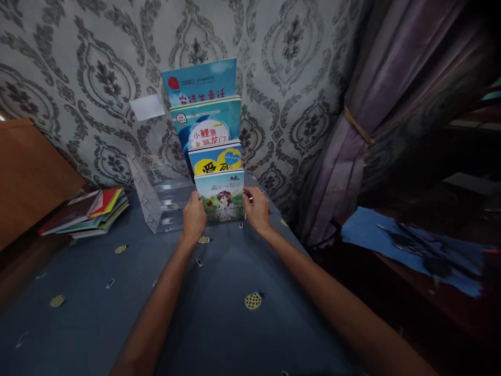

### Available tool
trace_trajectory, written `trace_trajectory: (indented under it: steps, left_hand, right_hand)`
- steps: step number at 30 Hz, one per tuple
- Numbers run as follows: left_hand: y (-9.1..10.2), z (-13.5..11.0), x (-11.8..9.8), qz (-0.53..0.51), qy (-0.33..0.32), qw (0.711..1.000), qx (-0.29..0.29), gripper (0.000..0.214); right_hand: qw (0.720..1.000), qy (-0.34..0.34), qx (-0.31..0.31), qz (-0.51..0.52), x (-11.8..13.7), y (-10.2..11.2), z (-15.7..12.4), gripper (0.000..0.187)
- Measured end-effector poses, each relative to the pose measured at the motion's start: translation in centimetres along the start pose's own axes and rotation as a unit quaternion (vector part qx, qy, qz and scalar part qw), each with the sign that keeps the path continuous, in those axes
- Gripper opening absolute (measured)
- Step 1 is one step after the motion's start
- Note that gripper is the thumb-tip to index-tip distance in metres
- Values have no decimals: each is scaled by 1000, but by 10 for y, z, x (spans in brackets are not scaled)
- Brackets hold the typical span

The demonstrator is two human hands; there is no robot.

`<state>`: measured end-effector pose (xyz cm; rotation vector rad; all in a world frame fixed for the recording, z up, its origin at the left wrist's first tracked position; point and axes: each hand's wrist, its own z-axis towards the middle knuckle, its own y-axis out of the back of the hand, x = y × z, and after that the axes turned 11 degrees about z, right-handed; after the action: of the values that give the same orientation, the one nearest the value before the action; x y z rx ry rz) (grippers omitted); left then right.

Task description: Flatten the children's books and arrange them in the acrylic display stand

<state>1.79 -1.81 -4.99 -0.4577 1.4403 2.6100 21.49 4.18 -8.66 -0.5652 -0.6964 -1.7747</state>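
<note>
Books (213, 128) with smooth, rectangular paper covers stand stepped, lowest nearest, at the right end of a clear, see-through rack (147, 198). My left hand (194, 218) and right hand (256, 209) grip the side edges of the front book (221, 201). To the left lies an uneven pile (90, 211) of thin books; right, dark tools (436, 266) on a blue cloth (360, 230). Beneath spreads a pineapple-print sheet (211, 324); patterned wallpaper (105, 78) and a tied purple curtain (385, 89) stand far.
</note>
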Motion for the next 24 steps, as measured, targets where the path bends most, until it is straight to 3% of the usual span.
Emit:
trace_trajectory:
  steps: [14,24]
  left_hand:
    - [-1,0,1,3,-7,1000,-4,21]
    - [8,4,12,-5,-42,998,41,18]
  right_hand:
    - [1000,-13,4,-8,-6,0,0,24]
    - [999,-31,8,5,-7,3,4,29]
